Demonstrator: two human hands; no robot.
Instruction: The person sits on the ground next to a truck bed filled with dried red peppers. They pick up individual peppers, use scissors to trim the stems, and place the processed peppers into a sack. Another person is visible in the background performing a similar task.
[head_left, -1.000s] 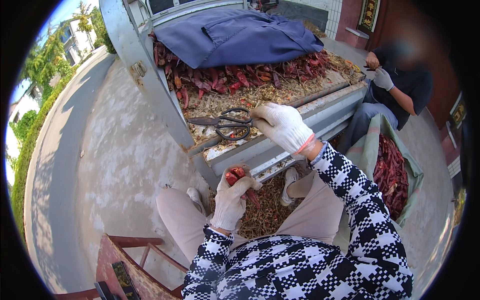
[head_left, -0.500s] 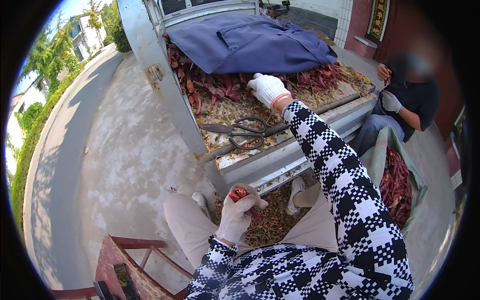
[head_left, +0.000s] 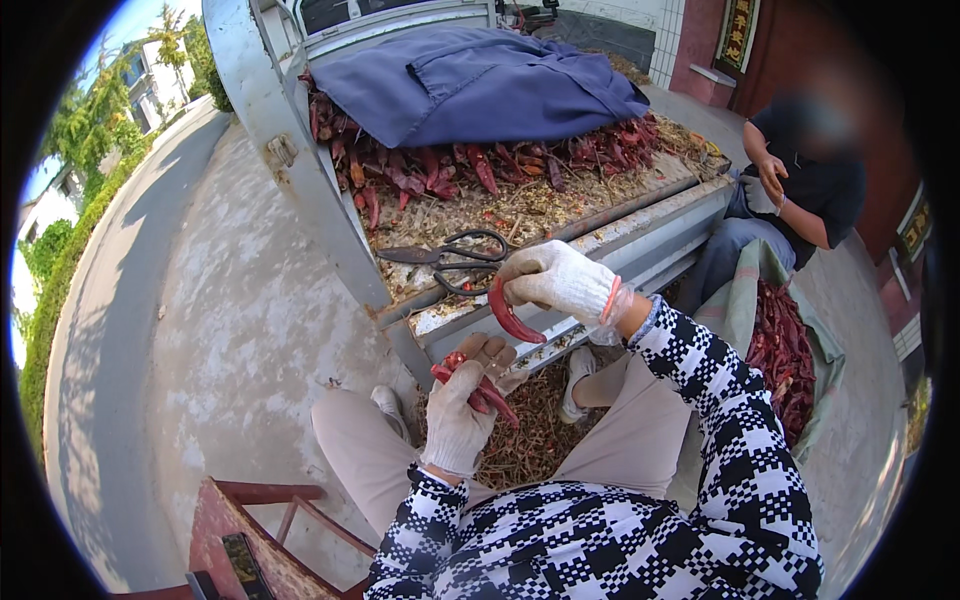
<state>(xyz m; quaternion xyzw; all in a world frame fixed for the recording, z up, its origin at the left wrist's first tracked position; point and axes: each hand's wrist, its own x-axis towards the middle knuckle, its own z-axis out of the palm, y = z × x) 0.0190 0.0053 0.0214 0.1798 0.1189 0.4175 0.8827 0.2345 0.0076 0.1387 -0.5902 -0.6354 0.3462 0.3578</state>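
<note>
In its white glove, my left hand (head_left: 460,410) is closed round several dried red chili peppers (head_left: 490,398), their ends poking out on both sides. My gloved right hand (head_left: 553,277) pinches one curved red chili pepper (head_left: 513,318), which hangs just above and right of the left hand. Black-handled scissors (head_left: 450,260) lie on the truck bed beyond my hands. Behind them a heap of red chili peppers (head_left: 430,170) is partly covered by a blue cloth (head_left: 480,85).
A metal tailgate edge (head_left: 600,262) runs across in front of me. Stem scraps (head_left: 530,435) cover the ground between my feet. A green sack (head_left: 740,300) of chilies stands at right, beside a seated person (head_left: 800,190). A worn red wooden chair (head_left: 235,520) is at lower left.
My right hand has come back from the heap toward my left hand, now carrying a chili pepper. My left fingers have loosened a little around theirs. The other person's hands have come together.
</note>
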